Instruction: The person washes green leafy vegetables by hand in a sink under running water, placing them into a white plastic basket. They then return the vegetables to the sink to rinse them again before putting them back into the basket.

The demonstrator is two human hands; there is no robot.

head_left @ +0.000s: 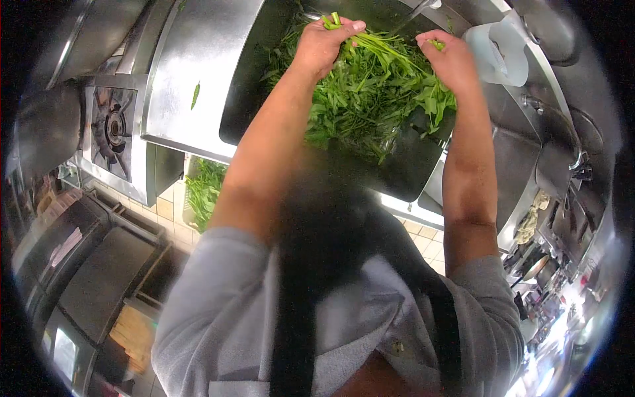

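Both of my hands are over a deep metal sink point(241, 109) full of long-stemmed leafy greens point(357, 92). My left hand point(321, 49) is closed around a bunch of pale green stems point(377, 46), their cut ends poking up past the thumb. The bunch slants down to the right, toward my other hand. My right hand point(455, 63) is pinched on some greens, with a bit of stem showing at its fingertips and leaves point(436, 102) hanging below. Much of what lies deeper in the sink is hidden under the leaves.
A thin metal spout point(413, 13) reaches over the sink's far side. Right of it stands a translucent bluish plastic container point(486, 53). One loose leaf point(196, 96) lies on the steel drainboard point(178, 66). Lower left are a gas burner point(114, 129) and more greens point(206, 188) in a basket.
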